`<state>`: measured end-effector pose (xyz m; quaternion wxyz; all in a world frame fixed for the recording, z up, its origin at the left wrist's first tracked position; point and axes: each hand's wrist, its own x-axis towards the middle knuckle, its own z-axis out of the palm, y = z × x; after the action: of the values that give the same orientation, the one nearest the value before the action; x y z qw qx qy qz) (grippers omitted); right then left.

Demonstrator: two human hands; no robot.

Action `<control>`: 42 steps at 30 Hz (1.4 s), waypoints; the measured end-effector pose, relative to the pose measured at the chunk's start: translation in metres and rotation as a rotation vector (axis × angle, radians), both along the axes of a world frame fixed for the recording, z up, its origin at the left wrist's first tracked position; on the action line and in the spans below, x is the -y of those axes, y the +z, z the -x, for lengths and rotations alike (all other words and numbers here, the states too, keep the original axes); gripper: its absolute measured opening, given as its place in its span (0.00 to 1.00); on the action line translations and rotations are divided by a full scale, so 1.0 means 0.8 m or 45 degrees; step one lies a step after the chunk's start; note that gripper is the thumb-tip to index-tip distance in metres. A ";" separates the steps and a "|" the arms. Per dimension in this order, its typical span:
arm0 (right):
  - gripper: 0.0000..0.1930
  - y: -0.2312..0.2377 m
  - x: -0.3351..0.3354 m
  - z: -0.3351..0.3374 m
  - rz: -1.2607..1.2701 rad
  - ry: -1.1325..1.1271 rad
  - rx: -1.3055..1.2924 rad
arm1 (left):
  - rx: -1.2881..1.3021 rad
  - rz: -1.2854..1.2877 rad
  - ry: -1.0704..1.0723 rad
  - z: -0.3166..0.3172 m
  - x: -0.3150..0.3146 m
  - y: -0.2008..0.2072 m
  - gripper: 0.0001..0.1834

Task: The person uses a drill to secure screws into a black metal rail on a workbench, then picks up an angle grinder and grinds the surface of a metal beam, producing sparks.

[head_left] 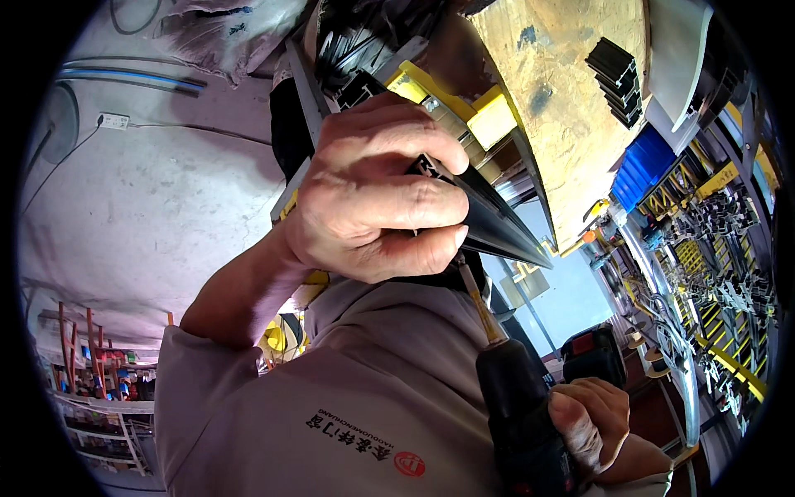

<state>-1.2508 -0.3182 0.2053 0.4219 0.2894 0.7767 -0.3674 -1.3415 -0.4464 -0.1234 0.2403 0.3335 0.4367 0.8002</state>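
Near the middle of the head view my left hand (385, 195) is closed around a long black metal profile (505, 228). Its hollow cut end shows between the thumb and fingers, and the length runs off toward the right. My right hand (592, 422), at the lower right, grips a dark cordless drill (522, 414). The drill's long, slim bit (480, 311) points up at the profile, just below my left fingertips. Whether its tip touches the profile, I cannot tell.
Short black profile pieces (617, 79) lie on a worn wooden board (551, 124) at the upper right. Yellow blocks (493, 116) sit beside it. Blue bins (644, 170) and a rack of profiles (720, 248) stand farther right. A power strip (114, 122) lies on the pale floor.
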 end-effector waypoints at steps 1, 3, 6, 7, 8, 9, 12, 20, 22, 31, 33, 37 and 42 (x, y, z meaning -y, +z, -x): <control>0.14 0.000 -0.001 0.002 0.010 0.046 -0.022 | -0.007 0.000 -0.015 0.002 0.000 0.000 0.10; 0.17 -0.006 -0.005 0.002 0.007 0.121 -0.090 | -0.045 0.020 -0.089 0.010 0.002 0.000 0.13; 0.26 -0.019 -0.004 -0.002 -0.037 0.193 -0.206 | -0.090 0.024 -0.252 0.026 0.007 -0.006 0.17; 0.27 -0.020 -0.004 -0.005 -0.043 0.215 -0.237 | -0.079 0.000 -0.290 0.028 0.008 -0.010 0.18; 0.27 -0.019 -0.002 -0.008 -0.061 0.227 -0.263 | -0.065 -0.037 -0.337 0.032 0.007 -0.013 0.20; 0.32 -0.014 -0.005 -0.012 -0.029 0.273 -0.258 | -0.116 -0.055 -0.393 0.039 0.005 -0.015 0.27; 0.39 -0.008 -0.002 -0.008 0.050 0.185 -0.230 | 0.060 0.189 -0.534 0.048 0.018 -0.006 0.44; 0.41 0.005 0.005 -0.013 -0.008 0.232 -0.172 | -0.098 0.159 -0.684 0.054 0.009 -0.019 0.37; 0.41 0.014 0.000 -0.015 0.059 0.166 -0.038 | -0.030 0.103 -0.628 0.050 0.007 -0.020 0.34; 0.36 0.017 0.009 -0.021 -0.115 0.336 -0.132 | -0.024 0.066 -0.567 0.044 0.009 -0.026 0.32; 0.38 0.018 0.010 -0.021 -0.030 0.147 -0.030 | -0.045 0.096 -0.599 0.045 0.007 -0.021 0.32; 0.38 0.011 -0.001 -0.024 0.143 -0.027 0.046 | -0.019 0.098 -0.611 0.047 0.008 -0.020 0.31; 0.33 0.018 0.006 -0.031 0.132 -0.212 0.130 | 0.016 0.104 -0.594 0.044 0.012 -0.019 0.30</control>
<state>-1.2260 -0.3233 0.2193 0.4432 0.3490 0.7074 -0.4258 -1.3767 -0.4557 -0.1386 0.4348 0.4104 0.3781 0.7068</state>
